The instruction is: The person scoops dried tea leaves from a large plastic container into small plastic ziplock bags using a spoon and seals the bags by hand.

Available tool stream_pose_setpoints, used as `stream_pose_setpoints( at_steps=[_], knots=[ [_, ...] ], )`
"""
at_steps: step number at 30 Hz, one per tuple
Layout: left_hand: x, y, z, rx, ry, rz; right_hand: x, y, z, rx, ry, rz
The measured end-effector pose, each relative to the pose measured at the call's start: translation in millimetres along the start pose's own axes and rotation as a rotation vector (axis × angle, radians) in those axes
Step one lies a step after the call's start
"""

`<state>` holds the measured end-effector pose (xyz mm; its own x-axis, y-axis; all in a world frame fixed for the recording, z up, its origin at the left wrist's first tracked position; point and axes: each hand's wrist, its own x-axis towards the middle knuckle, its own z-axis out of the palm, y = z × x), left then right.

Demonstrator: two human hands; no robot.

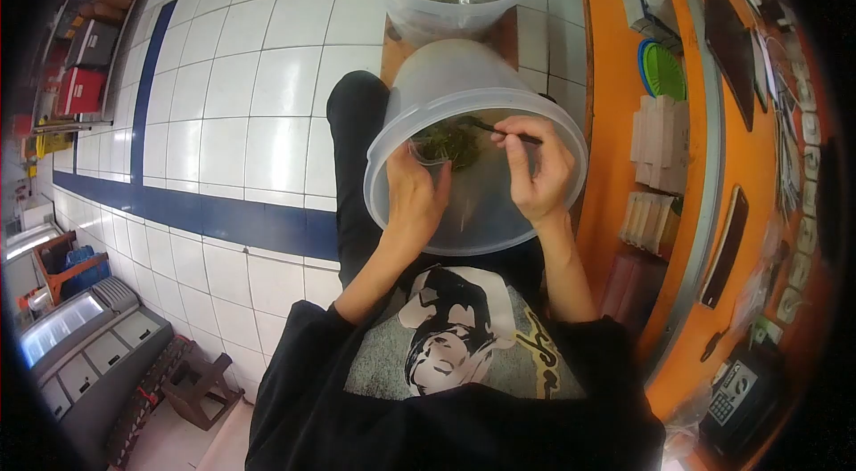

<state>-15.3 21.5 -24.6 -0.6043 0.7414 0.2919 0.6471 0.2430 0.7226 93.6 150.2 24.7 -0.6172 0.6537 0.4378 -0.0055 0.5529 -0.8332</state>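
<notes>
A large translucent plastic bucket (385,125) lies tilted between the knees, its mouth towards me. Inside it, my left hand (417,195) is closed around a small clear plastic bag (423,154), its shape partly hidden by the fingers. Dark green shredded leaves (453,144) show at the bag and just beyond the fingertips. My right hand (540,166) pinches the handle of a black spoon (506,131), whose head reaches left to the leaves. The spoon's tip is hard to make out among them.
Beyond the tilted bucket, a second bucket (446,18) holds several clear bags of green leaves. At the right runs an orange counter (615,70) with stacked boxes (660,143), a green basket (662,70) and a black safe (738,393). White floor tiles (241,106) extend leftwards.
</notes>
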Motion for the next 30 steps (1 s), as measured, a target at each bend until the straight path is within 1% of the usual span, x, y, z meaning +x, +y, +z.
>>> stream_pose_setpoints(
  at_steps=[1, 3, 4, 5, 7, 9, 11, 12, 14, 15, 17, 18, 20, 21, 23, 25, 27, 30],
  knots=[
    [-1.0, -0.5, 1.8, -0.051, 0.021, 0.000, -1.3, -1.3, -0.4, -0.002, 0.002, 0.000],
    [-0.6, 1.0, 3.9, -0.101, 0.041, 0.002, -3.6, -4.2, 1.7, -0.235, -0.154, 0.081],
    [1.0, 2.9, 5.0, -0.123, 0.080, 0.087, -8.2, -2.4, 5.6, -0.137, -0.194, 0.198],
    [2.7, 3.8, 5.7, -0.143, 0.121, 0.172, -11.6, -6.1, 9.1, -0.134, -0.195, 0.195],
    [2.3, 2.4, 7.5, -0.141, 0.113, 0.179, -18.2, -20.7, 20.2, 0.284, -0.334, 0.417],
    [1.0, 2.1, 8.0, -0.146, 0.100, 0.189, -21.3, -21.1, 24.3, 0.283, -0.342, 0.384],
    [-0.1, 1.5, 5.7, -0.196, 0.089, 0.140, -19.3, -14.3, 21.2, 0.016, -0.253, 0.132],
    [0.1, 2.7, 4.1, -0.196, 0.091, 0.140, -17.3, -12.9, 18.0, 0.016, -0.254, 0.131],
    [0.3, 5.9, 0.9, -0.216, 0.074, 0.134, -14.0, -11.0, 8.7, -0.381, -0.433, -0.097],
    [-1.3, 6.1, -0.4, -0.219, 0.073, 0.136, -14.1, -8.9, 4.2, -0.384, -0.431, -0.097],
    [-4.4, 5.3, -4.9, -0.231, -0.006, 0.015, -14.4, -2.7, -2.9, -0.300, -0.499, -0.030],
    [-3.1, 6.8, -6.9, -0.230, -0.002, 0.017, -15.5, 1.3, -6.2, -0.300, -0.500, -0.035],
    [-0.7, 10.3, -12.9, -0.483, -0.102, -0.191, -19.3, 7.4, -11.4, -0.144, -0.412, 0.087],
    [-0.3, 11.5, -15.4, -0.481, -0.097, -0.192, -18.5, 6.0, -13.4, -0.142, -0.416, 0.083],
    [0.3, 13.7, -18.7, -0.707, -0.083, -0.272, -16.9, 1.3, -18.0, -0.137, -0.254, 0.023],
    [1.8, 16.9, -18.1, -0.750, -0.061, -0.260, -20.9, -0.4, -18.2, -0.135, -0.222, 0.015],
    [1.3, 17.6, -17.3, -0.793, -0.041, -0.246, -29.2, -2.2, -13.6, 0.115, -0.044, 0.241],
    [-1.6, 16.4, -15.9, -0.849, -0.068, -0.249, -29.4, -7.4, -15.3, 0.205, -0.085, 0.239]
  ],
)
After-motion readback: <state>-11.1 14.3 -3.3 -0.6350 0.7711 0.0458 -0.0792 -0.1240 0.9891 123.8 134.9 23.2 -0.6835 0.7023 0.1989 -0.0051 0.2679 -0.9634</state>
